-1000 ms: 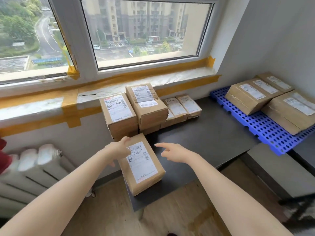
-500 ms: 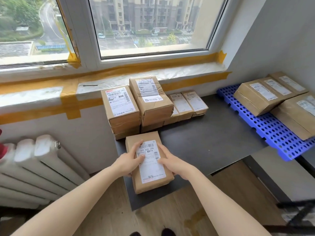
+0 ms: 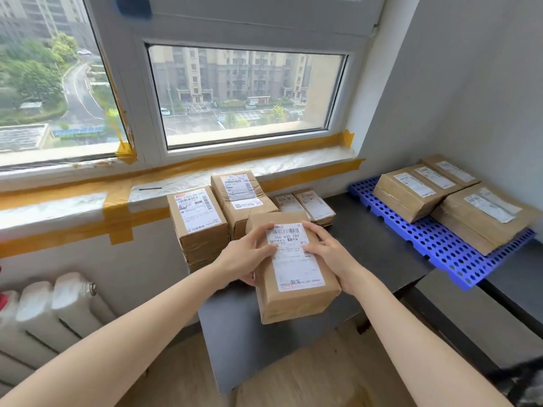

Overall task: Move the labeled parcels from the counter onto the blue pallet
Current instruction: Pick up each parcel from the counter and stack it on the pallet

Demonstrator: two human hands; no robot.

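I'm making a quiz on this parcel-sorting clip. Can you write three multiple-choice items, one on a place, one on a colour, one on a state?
1. Where does the pallet lie from the person's view?
A. right end of the counter
B. on the windowsill
C. on the floor by the radiator

2. What colour is the pallet?
A. green
B. blue
C. red

3. What is happening with the nearest parcel?
A. it lies untouched
B. one hand holds it
C. both hands hold it

Answers: 1 A, the pallet sits at the right on the counter, with parcels on it. 2 B, its perforated surface is plainly blue. 3 C, the left hand and right hand grip its two sides, fingers over the label.
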